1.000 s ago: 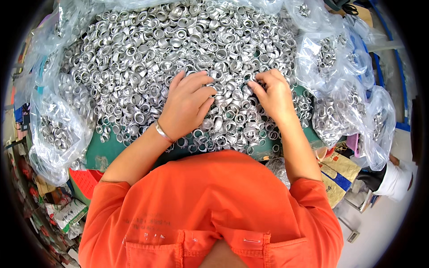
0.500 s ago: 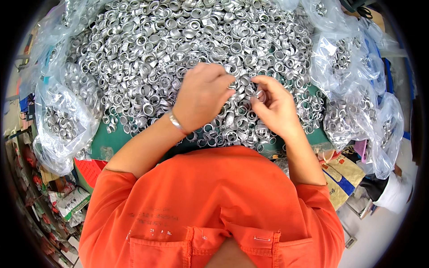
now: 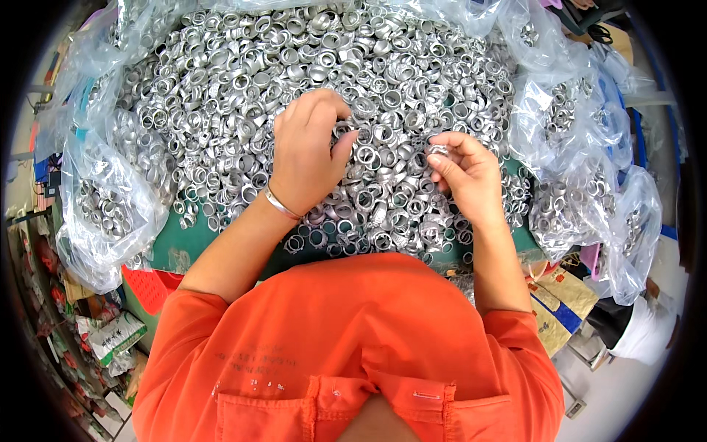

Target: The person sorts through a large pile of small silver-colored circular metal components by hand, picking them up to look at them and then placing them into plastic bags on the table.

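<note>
A wide heap of silver-coloured metal rings (image 3: 243,81) covers the green tabletop (image 3: 193,239). Over the middle of the heap is my left hand (image 3: 305,147), a silver bangle on its wrist; thumb and forefinger stand apart with rings visible in the gap. My right hand (image 3: 471,173), to the right of it, pinches a ring (image 3: 437,149) between thumb and fingertips, held just above the heap. Several loose rings (image 3: 317,237) lie near the table's front edge, between my two forearms.
Clear plastic bags with more rings flank the heap: one bag (image 3: 110,214) on the left, another (image 3: 574,184) on the right. A red plastic basket (image 3: 151,289) sits below the table's left front edge. Below the right side lies a yellow-and-blue sack (image 3: 563,306).
My left hand has moved left and its thumb and forefinger have spread. My right hand has shifted slightly right and down, still pinching a ring.
</note>
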Action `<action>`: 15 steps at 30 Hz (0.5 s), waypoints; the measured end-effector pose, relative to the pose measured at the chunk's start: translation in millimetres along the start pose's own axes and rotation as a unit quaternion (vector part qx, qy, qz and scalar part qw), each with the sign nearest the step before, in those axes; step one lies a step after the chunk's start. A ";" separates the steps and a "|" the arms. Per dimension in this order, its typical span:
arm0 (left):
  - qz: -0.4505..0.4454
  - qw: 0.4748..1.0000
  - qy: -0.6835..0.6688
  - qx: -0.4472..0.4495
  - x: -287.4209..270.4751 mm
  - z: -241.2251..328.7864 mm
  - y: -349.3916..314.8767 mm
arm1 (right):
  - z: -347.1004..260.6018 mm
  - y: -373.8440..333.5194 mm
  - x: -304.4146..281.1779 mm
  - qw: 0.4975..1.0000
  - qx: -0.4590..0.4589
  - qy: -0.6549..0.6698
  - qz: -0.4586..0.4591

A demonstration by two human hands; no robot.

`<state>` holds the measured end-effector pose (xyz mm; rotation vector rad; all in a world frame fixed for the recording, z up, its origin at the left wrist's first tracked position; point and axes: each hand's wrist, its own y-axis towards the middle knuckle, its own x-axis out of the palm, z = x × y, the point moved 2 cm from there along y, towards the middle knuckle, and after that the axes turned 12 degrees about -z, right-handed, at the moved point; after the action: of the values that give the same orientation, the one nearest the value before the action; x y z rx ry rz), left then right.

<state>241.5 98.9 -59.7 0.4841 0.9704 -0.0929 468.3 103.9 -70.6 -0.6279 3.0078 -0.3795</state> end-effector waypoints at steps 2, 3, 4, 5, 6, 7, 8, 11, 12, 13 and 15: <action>-0.026 0.999 0.022 0.020 3.1 -0.3 13.2 | -2.0 1.7 3.3 1.000 -0.014 0.000 -0.018; -0.039 0.998 0.033 0.028 5.7 -0.1 19.7 | -1.1 3.5 3.9 1.000 -0.022 -0.002 -0.021; -0.062 0.997 0.033 0.019 12.0 0.3 24.1 | 2.1 6.4 4.0 0.999 -0.030 -0.004 -0.024; -0.074 0.995 0.060 0.026 17.9 1.7 25.3 | 2.9 9.0 3.8 0.999 -0.038 -0.007 -0.028; -0.087 0.992 0.088 0.035 24.4 2.2 26.4 | -0.2 11.0 2.0 0.995 -0.001 -0.099 0.001; -0.100 0.987 0.116 0.042 29.2 2.8 27.6 | -5.3 15.6 0.2 0.975 -0.074 -0.206 0.041; -0.075 0.988 0.126 0.048 30.3 3.6 29.1 | -10.0 22.9 -0.9 0.936 -0.146 -0.310 0.080; -0.125 0.988 0.080 0.043 33.1 -2.6 32.3 | -2.9 47.0 -6.5 0.897 -0.203 -0.371 0.132; -0.095 0.993 0.043 0.059 31.6 -6.1 31.7 | -2.1 54.4 -1.3 0.899 -0.201 -0.368 0.124; -0.088 0.994 0.048 0.046 29.1 -9.5 32.1 | -4.2 59.2 5.2 0.902 -0.199 -0.365 0.116; -0.073 0.996 0.057 0.018 21.1 -14.3 30.4 | -6.0 53.4 17.8 0.909 -0.216 -0.355 0.040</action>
<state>251.3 135.0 -72.7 0.4550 1.1169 -0.2162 430.8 145.6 -77.9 -0.5087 2.3821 0.4497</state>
